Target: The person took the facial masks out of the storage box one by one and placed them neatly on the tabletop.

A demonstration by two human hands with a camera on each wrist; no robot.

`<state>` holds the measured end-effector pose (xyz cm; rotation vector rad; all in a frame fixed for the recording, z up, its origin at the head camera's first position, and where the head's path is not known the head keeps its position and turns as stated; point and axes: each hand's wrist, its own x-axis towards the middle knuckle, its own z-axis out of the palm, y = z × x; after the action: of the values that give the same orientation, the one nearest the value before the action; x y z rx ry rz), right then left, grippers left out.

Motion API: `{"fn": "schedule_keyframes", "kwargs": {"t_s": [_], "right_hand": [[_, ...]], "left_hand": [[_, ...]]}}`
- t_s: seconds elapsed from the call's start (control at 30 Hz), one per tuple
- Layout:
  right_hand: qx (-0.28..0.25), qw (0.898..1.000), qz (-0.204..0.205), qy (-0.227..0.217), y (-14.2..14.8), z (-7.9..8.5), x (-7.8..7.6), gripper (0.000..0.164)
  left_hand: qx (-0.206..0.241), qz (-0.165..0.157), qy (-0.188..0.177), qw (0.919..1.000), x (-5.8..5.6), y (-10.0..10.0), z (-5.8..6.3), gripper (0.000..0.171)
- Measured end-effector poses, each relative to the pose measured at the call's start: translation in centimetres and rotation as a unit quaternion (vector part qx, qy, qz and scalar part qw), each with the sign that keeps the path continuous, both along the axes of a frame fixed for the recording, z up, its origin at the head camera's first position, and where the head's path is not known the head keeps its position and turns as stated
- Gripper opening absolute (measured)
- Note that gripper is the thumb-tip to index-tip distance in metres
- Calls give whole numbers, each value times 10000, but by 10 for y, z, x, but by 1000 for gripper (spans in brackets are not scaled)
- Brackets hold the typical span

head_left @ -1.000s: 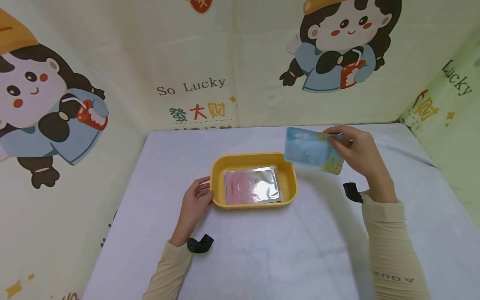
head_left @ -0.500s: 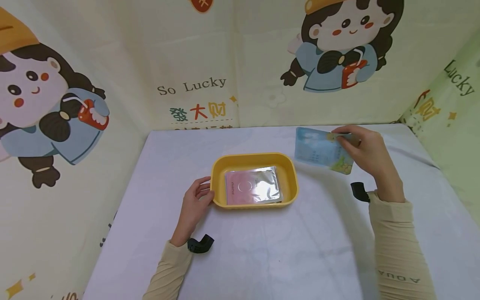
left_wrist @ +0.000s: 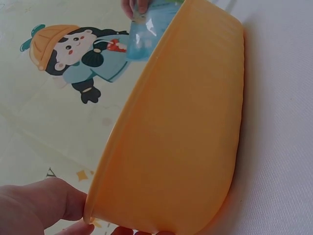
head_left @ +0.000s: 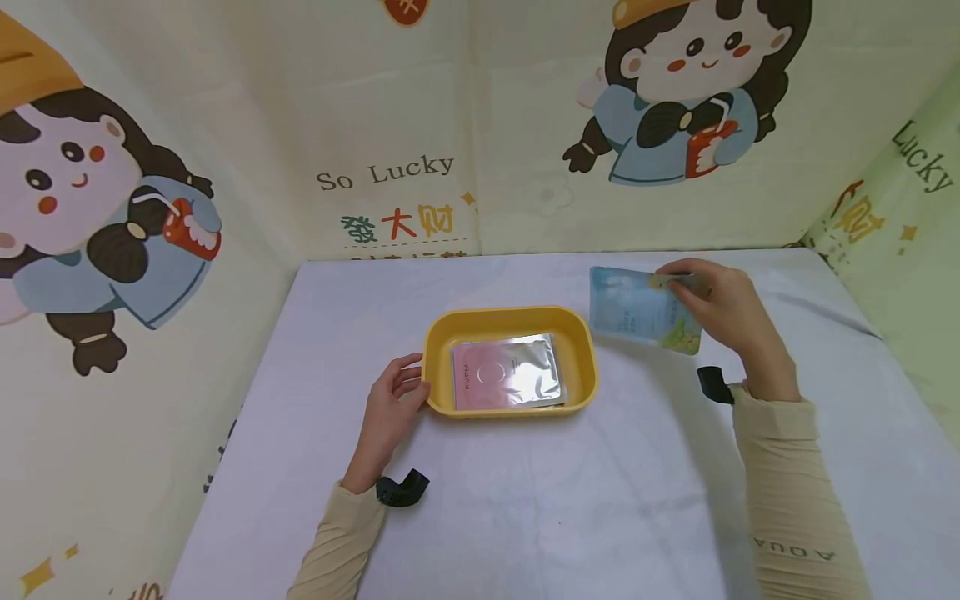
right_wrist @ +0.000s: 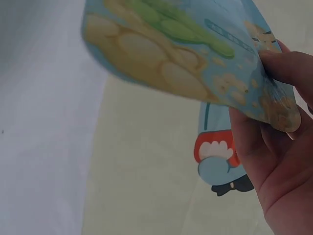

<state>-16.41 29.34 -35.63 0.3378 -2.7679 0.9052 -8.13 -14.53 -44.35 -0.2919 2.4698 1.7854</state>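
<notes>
On the desk (head_left: 540, 508), a yellow tray (head_left: 580, 367) stands with a blue pouch (head_left: 626, 308) held up just beside its right end; the left grip (head_left: 386, 410), curled at the other end, should brace it; the right grip (head_left: 726, 308), pinching the pouch's edge, should avoid creasing it.

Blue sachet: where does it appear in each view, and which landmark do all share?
Head: blue sachet, right of the yellow tray.
Left wrist: top centre, partly behind the tray.
Right wrist: across the top, cut by the edge.
Shared landmark: the right hand pinching it.
</notes>
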Motion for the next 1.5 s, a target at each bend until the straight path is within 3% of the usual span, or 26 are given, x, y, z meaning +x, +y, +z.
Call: {"fn": "schedule_keyframes", "kwargs": {"t_s": [0.13, 0.43, 0.9, 1.3, 1.5], "right_hand": [[14, 9994, 238, -231, -1, -5, -5, 19], [343, 9978, 352, -438, -1, -21, -16, 22], [771, 9944, 269, -666, -4, -35, -36, 25], [817, 9892, 107, -1210, -11, -48, -47, 35], [746, 9893, 79, -1250, -14, -54, -49, 38]], "left_hand": [[-19, 23, 2, 10000, 0, 1, 0, 44], [47, -35, 87, 9999, 0, 1, 0, 44], [-37, -79, 73, 9999, -1, 0, 4, 44], [-80, -51, 25, 10000, -1, -1, 3, 43], [-122, 1, 6, 9999, -2, -1, 2, 43]]}}
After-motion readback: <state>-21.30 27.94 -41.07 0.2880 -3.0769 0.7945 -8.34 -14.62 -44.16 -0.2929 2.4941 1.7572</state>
